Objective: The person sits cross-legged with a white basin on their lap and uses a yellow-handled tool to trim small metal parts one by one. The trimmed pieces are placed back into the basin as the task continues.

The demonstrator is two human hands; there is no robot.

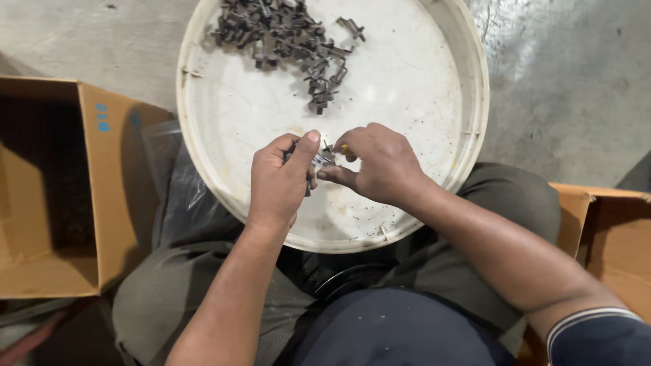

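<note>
My left hand (279, 180) and my right hand (377, 165) meet over the near half of a round white tray (475, 88). Between the fingertips of both hands is a small dark metal part (321, 160). My left thumb presses on its top. A bit of yellow (346, 150), perhaps a tool tip, shows at my right fingers; what it is I cannot tell. A heap of several similar dark metal parts (285, 37) lies at the tray's far side.
The tray rests on my lap, over grey trousers (522, 196). An open cardboard box (64, 196) stands to the left with clear plastic film (178, 190) beside it. Another cardboard box (607, 237) sits at the right. Concrete floor (576, 74) lies beyond.
</note>
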